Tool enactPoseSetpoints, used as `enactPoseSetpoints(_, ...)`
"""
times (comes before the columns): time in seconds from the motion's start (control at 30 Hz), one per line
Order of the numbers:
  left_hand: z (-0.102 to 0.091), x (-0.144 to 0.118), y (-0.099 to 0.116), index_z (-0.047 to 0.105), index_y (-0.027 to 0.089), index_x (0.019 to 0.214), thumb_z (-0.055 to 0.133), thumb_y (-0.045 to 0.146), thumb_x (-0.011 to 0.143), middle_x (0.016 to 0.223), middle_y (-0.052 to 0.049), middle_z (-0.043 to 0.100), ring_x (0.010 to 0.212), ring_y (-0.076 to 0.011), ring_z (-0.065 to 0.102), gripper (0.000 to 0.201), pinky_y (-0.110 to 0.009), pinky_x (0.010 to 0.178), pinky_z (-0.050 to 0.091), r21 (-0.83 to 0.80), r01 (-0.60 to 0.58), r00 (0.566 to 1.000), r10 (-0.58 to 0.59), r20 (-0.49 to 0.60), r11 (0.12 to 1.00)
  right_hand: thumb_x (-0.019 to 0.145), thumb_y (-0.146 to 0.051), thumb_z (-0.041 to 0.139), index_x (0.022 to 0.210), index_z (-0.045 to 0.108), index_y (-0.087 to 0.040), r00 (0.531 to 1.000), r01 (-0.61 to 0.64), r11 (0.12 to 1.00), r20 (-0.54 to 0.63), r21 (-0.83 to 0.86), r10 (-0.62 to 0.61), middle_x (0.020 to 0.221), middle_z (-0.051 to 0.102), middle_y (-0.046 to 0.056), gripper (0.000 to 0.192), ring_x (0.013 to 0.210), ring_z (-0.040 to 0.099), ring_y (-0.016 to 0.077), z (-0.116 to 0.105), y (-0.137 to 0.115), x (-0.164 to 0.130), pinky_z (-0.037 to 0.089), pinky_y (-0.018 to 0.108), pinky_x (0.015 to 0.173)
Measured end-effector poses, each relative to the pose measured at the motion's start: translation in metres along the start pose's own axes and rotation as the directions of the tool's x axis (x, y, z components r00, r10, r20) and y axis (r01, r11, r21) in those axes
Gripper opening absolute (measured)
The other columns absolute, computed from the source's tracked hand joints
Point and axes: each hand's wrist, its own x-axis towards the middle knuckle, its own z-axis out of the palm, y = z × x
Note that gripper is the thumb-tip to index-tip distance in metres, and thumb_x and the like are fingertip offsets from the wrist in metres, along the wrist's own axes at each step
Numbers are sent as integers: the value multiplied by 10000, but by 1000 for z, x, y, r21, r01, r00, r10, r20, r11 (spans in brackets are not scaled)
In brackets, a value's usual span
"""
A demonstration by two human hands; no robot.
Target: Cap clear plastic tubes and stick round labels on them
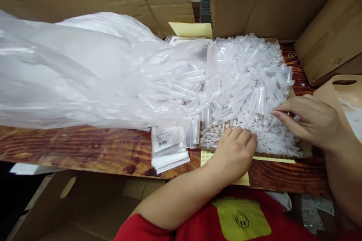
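A big heap of clear plastic tubes (243,79) spills from a large translucent plastic bag (85,71) onto a flat cardboard tray. In front of the tubes lie many small white plastic caps (212,133). My left hand (236,150) rests at the tray's front edge beside the caps, fingers curled down; whatever they hold is hidden. At the tray's right side, my right hand (313,120) has thumb and forefinger pinched together by the tubes. What sits in the pinch is too small to make out.
Labelled packets (166,147) lie on the wooden table (85,148) left of the tray, with yellow sheets (241,180) under its front. Cardboard boxes (268,3) wall the back and right. A beige handled container (339,86) stands right; an open carton (93,203) sits below the table.
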Motion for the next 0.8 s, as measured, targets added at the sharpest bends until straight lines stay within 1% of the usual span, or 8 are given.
enactPoseSetpoints(0.13, 2, 2, -2, 649, 109, 1177, 510, 112, 979, 1041, -118, 696, 897, -250, 589, 242, -398, 755, 512, -3, 97, 995, -97, 1, 995, 989, -235, 629, 964, 647, -259, 985, 56, 981, 150, 185, -84, 813, 680, 11, 39, 737, 623, 202, -13, -18, 2, 461, 374, 712)
enactPoseSetpoints(0.27, -11, 2, -1, 661, 95, 1195, 527, 154, 996, 1051, -123, 703, 930, -270, 603, 247, -422, 809, 541, -63, 167, 986, -168, -11, 984, 1025, -236, 559, 883, 623, -217, 946, 153, 971, 256, 182, -197, 759, 634, 5, 156, 697, 596, 173, -11, -32, 3, 464, 345, 706)
enactPoseSetpoints(0.4, -51, -10, -4, 702, 132, 952, 578, 223, 1002, 932, -98, 688, 896, -254, 640, 161, -395, 821, 546, -197, 267, 964, -264, 46, 943, 1041, -191, 503, 895, 642, -185, 924, 273, 959, 257, 79, -284, 783, 646, 32, 202, 724, 597, 181, -5, -36, 6, 442, 341, 724)
enactPoseSetpoints(0.47, -79, -18, -10, 712, 153, 982, 599, 218, 997, 899, -68, 681, 846, -215, 656, 132, -339, 766, 539, -242, 313, 950, -304, 76, 919, 1049, -187, 487, 896, 653, -174, 916, 318, 948, 251, 23, -314, 795, 654, 51, 226, 743, 595, 194, -6, -36, 9, 426, 347, 723)
enactPoseSetpoints(0.57, -121, -21, -26, 725, 193, 1034, 613, 221, 992, 950, -48, 697, 851, -176, 672, 122, -284, 761, 526, -253, 292, 946, -318, -67, 922, 1052, -182, 469, 874, 651, -179, 906, 358, 933, 253, -26, -341, 807, 659, 64, 254, 751, 578, 204, -12, -35, 16, 404, 355, 716)
enactPoseSetpoints(0.67, -148, -13, -51, 746, 225, 972, 656, 324, 961, 970, -55, 695, 950, -224, 662, 134, -347, 888, 510, -118, 321, 907, -341, -247, 940, 1039, -167, 471, 841, 635, -193, 898, 381, 923, 257, -56, -356, 792, 642, 55, 258, 734, 535, 199, -17, -39, 21, 386, 352, 714)
enactPoseSetpoints(0.73, -151, -5, -71, 753, 226, 943, 815, 458, 780, 992, -71, 675, 1014, -290, 633, 290, -441, 983, 486, -112, 321, 936, -333, -113, 940, 1034, -156, 468, 822, 620, -189, 890, 400, 915, 264, -60, -372, 772, 612, 48, 263, 723, 504, 192, -15, -45, 22, 373, 341, 712)
enactPoseSetpoints(0.8, -144, 0, -89, 735, 208, 988, 901, 488, 624, 1064, -97, 663, 1058, -337, 613, 488, -502, 1008, 476, -109, 342, 939, -336, 67, 933, 1021, -122, 458, 814, 606, -182, 880, 416, 908, 276, -55, -387, 768, 581, 41, 262, 723, 481, 189, -8, -51, 22, 358, 330, 713)
